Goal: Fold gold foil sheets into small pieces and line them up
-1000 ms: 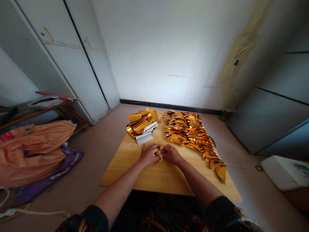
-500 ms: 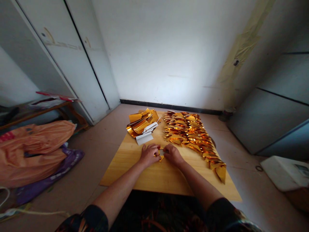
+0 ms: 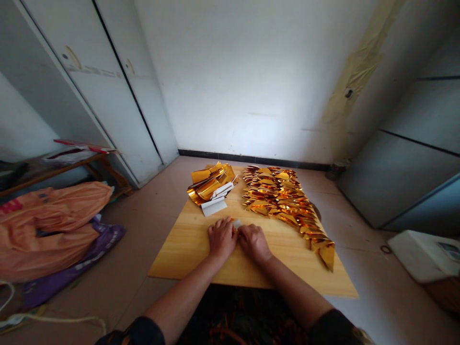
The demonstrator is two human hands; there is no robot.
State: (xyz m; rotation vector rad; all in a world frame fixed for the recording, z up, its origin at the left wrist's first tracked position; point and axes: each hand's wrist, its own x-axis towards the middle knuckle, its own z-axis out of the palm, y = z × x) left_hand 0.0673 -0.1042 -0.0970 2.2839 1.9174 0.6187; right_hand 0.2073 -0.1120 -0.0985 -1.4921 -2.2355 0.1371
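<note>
My left hand (image 3: 220,236) and my right hand (image 3: 254,241) lie side by side on the wooden board (image 3: 187,247), pressed down with fingers together over a small gold foil paper piece (image 3: 235,224). Only its white-and-gold edge shows between my fingertips. A loose pile of gold foil sheets (image 3: 211,187) with white backs lies at the board's far left. A long row of folded gold pieces (image 3: 283,201) runs along the board's right side toward its near right corner.
The board rests low on a tiled floor. Orange and purple plastic bags (image 3: 50,225) lie at the left by a wooden bench (image 3: 61,165). White cabinet doors (image 3: 118,91) stand at the back left; a white box (image 3: 424,254) sits at the right.
My hands have drawn a little toward me and flattened onto the gold piece, which showed more between my fingers before. The view has shifted slightly.
</note>
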